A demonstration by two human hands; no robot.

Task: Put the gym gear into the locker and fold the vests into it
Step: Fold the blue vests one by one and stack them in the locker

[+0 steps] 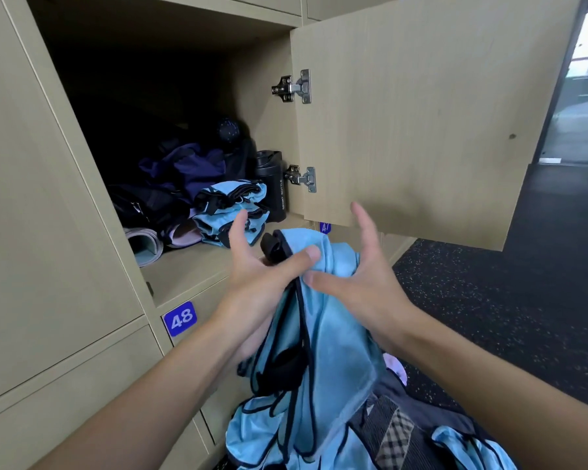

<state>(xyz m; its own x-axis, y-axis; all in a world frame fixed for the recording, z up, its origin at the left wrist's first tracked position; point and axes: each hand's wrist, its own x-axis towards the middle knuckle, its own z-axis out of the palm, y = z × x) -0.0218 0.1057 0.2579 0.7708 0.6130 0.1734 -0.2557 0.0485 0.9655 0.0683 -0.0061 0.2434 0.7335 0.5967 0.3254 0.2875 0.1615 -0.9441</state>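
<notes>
The back of the locker [264, 96] is lost in shadow. A dark round thing [228, 130] there is too dim to name, and a black bag [140, 205] at the left blends into the gloom. The plate below the door shows only part of a number, while the plate marked 48 [180, 318] is plain to read.

The vest [323, 320] hangs in front of the locker, below the front edge of its shelf [187, 276]. Its long axis runs downward from the hands. Its bunched top end points up toward the opening, and its lower end merges with a heap of vests [252, 439] cut off at the bottom. The left hand [262, 269] grasps the vest, with the thumb pressed across the cloth and one finger lifted free. The right hand [364, 276] is released, fingers straight and spread, with only its thumb and palm against the cloth.

The vest is thin, shiny light-blue fabric edged with black binding. Folded vests [231, 212] of the same cloth are stacked near the shelf's front edge. Just to their right, a matte black cylindrical sport bottle [273, 184] stands upright by the right wall. A crumpled navy garment [187, 166] lies behind the stack, and a rolled mat [144, 245] lies at the front left. The door [421, 113] is pale wood-grain board on two metal hinges [296, 87]. The floor [489, 300] is black speckled rubber.
</notes>
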